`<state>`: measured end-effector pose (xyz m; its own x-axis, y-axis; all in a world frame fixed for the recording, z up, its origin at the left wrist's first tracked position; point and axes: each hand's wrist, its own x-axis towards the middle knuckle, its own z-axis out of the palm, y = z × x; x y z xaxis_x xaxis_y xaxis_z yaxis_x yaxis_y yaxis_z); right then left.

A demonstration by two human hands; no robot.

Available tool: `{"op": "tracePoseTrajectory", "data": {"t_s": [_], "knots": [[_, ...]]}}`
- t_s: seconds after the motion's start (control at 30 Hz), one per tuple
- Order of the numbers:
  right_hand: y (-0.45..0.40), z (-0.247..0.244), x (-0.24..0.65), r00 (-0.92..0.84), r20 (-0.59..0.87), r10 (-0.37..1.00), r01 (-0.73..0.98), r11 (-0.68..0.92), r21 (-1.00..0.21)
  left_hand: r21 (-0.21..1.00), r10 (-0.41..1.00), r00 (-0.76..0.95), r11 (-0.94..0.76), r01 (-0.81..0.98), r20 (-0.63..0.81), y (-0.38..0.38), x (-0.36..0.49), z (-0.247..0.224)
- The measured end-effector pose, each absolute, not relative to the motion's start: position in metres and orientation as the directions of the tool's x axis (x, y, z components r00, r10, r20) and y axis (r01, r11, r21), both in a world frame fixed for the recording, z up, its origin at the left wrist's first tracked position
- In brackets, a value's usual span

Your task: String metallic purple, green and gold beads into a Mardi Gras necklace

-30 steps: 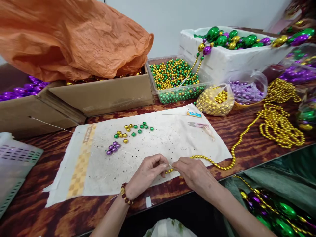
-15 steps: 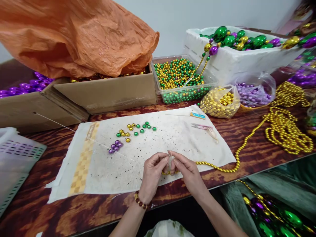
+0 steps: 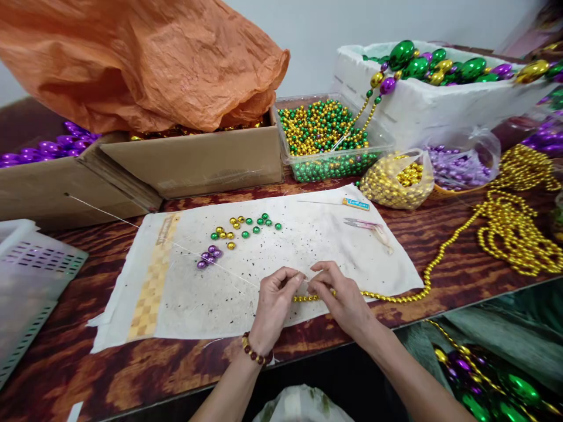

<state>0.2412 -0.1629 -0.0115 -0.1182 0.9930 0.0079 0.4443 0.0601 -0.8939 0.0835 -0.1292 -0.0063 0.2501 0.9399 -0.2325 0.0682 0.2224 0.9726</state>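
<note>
My left hand (image 3: pixel 277 296), with a beaded bracelet (image 3: pixel 255 350) on its wrist, pinches a thin white string (image 3: pixel 197 252) between thumb and forefinger. That string stretches to a cardboard box at the left. Close beside it, my right hand (image 3: pixel 336 293) is closed at the string's short end, its forefinger bent; the exact grip is small to see. A strand of gold beads (image 3: pixel 396 299) passes under the right hand, and its end shows between my hands, over the white cloth (image 3: pixel 185 305). Loose purple beads (image 3: pixel 209 257), gold beads (image 3: pixel 231 235) and green beads (image 3: pixel 256 230) lie on the cloth.
An awl with a blue handle (image 3: pixel 355 204) and thread snips (image 3: pixel 363 224) lie on the cloth. Behind stand a cardboard box (image 3: pixel 197 164), a clear bead tub (image 3: pixel 334 167) and a foam box (image 3: pixel 422 111). A plastic basket (image 3: pixel 39 275) is at left; gold strands (image 3: pixel 505 234) heap at right.
My right hand has shifted slightly right and turned, its forefinger lifting and bending. The small loop between my fingers no longer shows. The gold strand's end is now more visible. The view has shifted slightly.
</note>
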Motion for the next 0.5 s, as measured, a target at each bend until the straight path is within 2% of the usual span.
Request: {"op": "tracePoseTrajectory", "data": {"t_s": [0.1,0.23,0.37,0.43,0.5], "knots": [[-0.159,-0.012,0.249,-0.185,0.031,0.982,0.489,0.12,-0.864,0.966,0.929,0.265,0.253,0.049,-0.257,-0.128,0.079,-0.007],[-0.153,-0.014,0.257,-0.293,0.096,0.951,0.655,0.273,-0.704,0.972,0.913,0.334,0.222,0.075,-0.235,-0.126,0.076,-0.007],[-0.147,-0.011,0.257,-0.302,0.1,0.948,0.77,0.304,-0.561,0.959,0.875,0.398,0.277,0.059,-0.277,-0.123,0.074,-0.01],[-0.144,-0.009,0.253,-0.311,0.108,0.944,0.772,0.317,-0.551,0.938,0.847,0.43,0.347,0.0,-0.314,-0.123,0.074,-0.012],[-0.142,-0.008,0.25,-0.311,0.123,0.942,0.738,0.321,-0.593,0.902,0.82,0.454,0.425,-0.073,-0.35,-0.123,0.074,-0.013]]}}
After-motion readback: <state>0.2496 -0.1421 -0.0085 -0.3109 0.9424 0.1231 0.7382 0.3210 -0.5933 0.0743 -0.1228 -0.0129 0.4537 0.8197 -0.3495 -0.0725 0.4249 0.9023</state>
